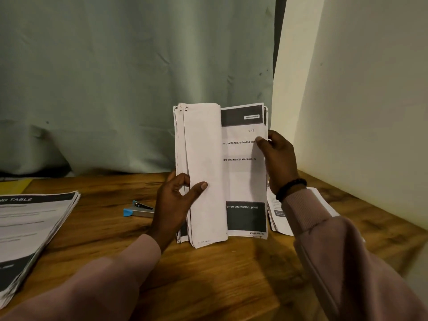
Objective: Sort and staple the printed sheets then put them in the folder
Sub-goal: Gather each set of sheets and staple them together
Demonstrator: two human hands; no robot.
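Both sleeved hands, left hand (178, 200) and right hand (278, 158), grip the upright, thick, stapled sheets (208, 172), fingers curled, pages folded back.

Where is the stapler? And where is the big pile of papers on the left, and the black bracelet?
stapler (139, 210): head view, on its grey metal body beside the blue end.
pile of papers (34, 218): head view, on its top sheet.
black bracelet (290, 189): head view, on the beads at the right wrist.
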